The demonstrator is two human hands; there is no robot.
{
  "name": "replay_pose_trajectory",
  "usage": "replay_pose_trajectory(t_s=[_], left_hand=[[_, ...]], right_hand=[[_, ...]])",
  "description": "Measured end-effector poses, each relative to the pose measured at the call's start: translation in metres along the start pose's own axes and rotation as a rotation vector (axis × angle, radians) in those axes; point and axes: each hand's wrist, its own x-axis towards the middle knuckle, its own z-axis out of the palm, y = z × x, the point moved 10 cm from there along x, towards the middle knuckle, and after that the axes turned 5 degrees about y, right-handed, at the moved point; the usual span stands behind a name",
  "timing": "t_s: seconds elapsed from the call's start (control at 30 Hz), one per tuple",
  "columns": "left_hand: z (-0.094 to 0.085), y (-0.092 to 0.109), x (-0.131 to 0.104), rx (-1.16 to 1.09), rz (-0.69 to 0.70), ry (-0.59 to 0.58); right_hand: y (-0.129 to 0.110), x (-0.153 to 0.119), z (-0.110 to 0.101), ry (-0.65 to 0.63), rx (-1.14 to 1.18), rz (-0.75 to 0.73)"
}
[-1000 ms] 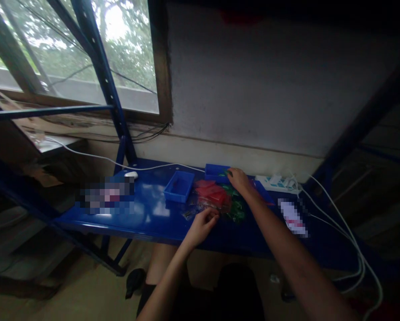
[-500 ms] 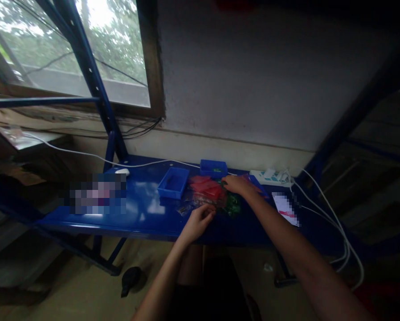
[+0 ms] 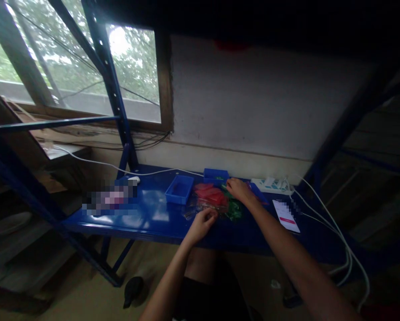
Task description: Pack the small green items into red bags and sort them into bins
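Observation:
My left hand (image 3: 204,221) is at the near side of the pile, with its fingers curled together at the edge of some clear plastic bags (image 3: 195,209). Whatever its fingertips hold is too small to make out. Farther back, my right hand (image 3: 239,188) has its fingers pinched down on a bit of green plastic at the pile's right side. Red plastic packets (image 3: 210,194) lie heaped between the two hands. Below the right wrist rests a bunch of green plastic packets (image 3: 234,209), partly in shadow.
A blue tray (image 3: 179,189) stands left of the pile, and a smaller blue bin (image 3: 215,174) sits behind it. To the right are a white power strip (image 3: 271,185) with cables and a phone (image 3: 286,217). A blue upright post (image 3: 111,84) rises at left.
The view has tilted upward and shifted left. My right hand has its fingertips on green plastic; my left hand stays by the clear bags, fingers still curled.

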Motion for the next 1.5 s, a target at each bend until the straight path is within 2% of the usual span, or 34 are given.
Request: replay_pose_trajectory(t_s=[0.07,0.13,0.23,0.37,0.47,0.53,0.63,0.73,0.87,1.0,1.13,1.33,1.5], left_hand=[[-0.002,-0.001,0.001,-0.011,-0.02,0.021],[-0.004,-0.001,0.001,-0.042,-0.05,0.037],[-0.002,0.006,0.0,-0.096,-0.038,0.015],[0.002,0.017,-0.001,-0.114,0.014,-0.064],[0.002,0.012,-0.001,-0.153,-0.035,-0.066],[0.001,0.006,0.0,-0.168,-0.07,-0.043],[-0.001,0.0,0.002,-0.132,-0.075,-0.012],[0.002,-0.002,0.002,-0.078,-0.053,-0.036],[0.009,0.0,-0.002,-0.067,-0.04,-0.117],[0.024,0.01,-0.01,-0.082,-0.035,-0.269],[0.034,0.016,-0.015,-0.141,-0.067,-0.358],[0.033,0.013,-0.012,-0.126,-0.055,-0.327],[0.036,0.01,-0.011,-0.172,-0.078,-0.38]], right_hand=[[0.004,-0.009,-0.017,0.119,0.21,0.057],[0.008,-0.029,-0.022,0.208,0.573,0.123],[0.003,-0.068,-0.001,0.204,1.027,0.219],[-0.003,-0.111,0.039,0.209,1.285,0.379],[0.003,-0.123,0.056,0.269,1.332,0.482],[0.004,-0.124,0.06,0.268,1.34,0.495],[-0.005,-0.123,0.058,0.211,1.345,0.417],[-0.013,-0.126,0.052,0.174,1.343,0.337],[-0.018,-0.128,0.047,0.145,1.314,0.282],[-0.026,-0.13,0.048,0.043,1.375,0.216],[-0.025,-0.133,0.053,-0.019,1.42,0.256],[-0.02,-0.132,0.043,0.104,1.375,0.232],[-0.018,-0.132,0.048,0.095,1.378,0.261]])
